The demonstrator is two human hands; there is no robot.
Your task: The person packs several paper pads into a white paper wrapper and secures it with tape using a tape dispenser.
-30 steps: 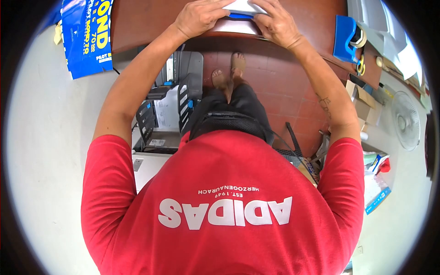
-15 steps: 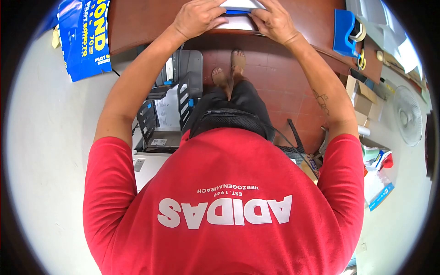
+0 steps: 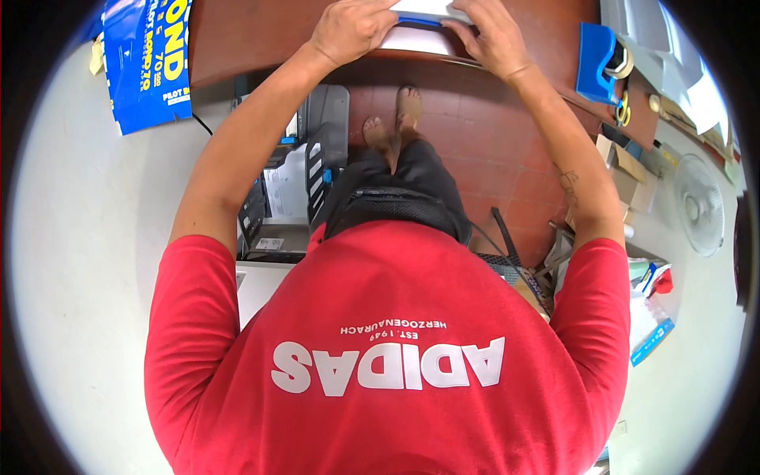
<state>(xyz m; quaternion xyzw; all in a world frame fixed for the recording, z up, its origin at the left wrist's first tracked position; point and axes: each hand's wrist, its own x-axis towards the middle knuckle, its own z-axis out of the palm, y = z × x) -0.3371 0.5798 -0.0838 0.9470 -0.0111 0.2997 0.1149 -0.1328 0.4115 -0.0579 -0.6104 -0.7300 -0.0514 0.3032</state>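
At the top edge of the view, a white sheaf of paper (image 3: 427, 9) with a blue strip (image 3: 419, 20) along its near edge lies at the front of the brown table. My left hand (image 3: 354, 30) closes on its left end, fingers curled. My right hand (image 3: 492, 33) grips the right end, thumb near the blue strip and fingers over the top. Much of the sheaf is cut off by the frame.
A blue paper-ream wrapper (image 3: 146, 79) hangs over the table's left end. On the right stand a blue tape dispenser (image 3: 595, 63) and yellow-handled scissors (image 3: 624, 111). A white fan (image 3: 700, 202) stands farther right. Dark machine trays (image 3: 326, 119) sit below the table.
Both hands have shifted slightly right in view. My right hand has moved outward along the sheaf, its thumb now more apart from the fingers.
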